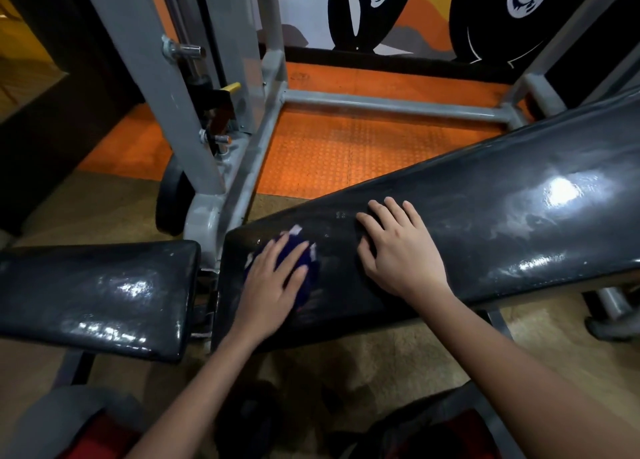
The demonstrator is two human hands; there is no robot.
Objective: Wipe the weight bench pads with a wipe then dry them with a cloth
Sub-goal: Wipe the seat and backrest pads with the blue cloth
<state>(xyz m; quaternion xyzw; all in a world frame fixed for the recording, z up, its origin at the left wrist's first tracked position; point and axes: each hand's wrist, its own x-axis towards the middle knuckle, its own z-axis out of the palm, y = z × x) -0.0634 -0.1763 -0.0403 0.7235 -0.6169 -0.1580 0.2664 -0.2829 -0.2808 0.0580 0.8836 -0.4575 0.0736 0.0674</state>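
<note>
A long black back pad [485, 223] slopes up to the right, glossy with streaks. A shorter black seat pad [97, 295] lies to its left, split off by a narrow gap. My left hand [273, 282] presses flat, fingers straight, on a dark blue cloth with white patches [308, 271] near the back pad's lower left end. My right hand [398, 250] rests flat on the same pad a little to the right, fingers spread, holding nothing.
A grey steel frame [239, 167] with uprights and a crossbar stands behind the pads on an orange studded mat [346, 146]. A black wheel [173, 198] sits at the frame's foot. Tan floor [398, 361] lies below the pads; red and grey shapes fill the bottom edge.
</note>
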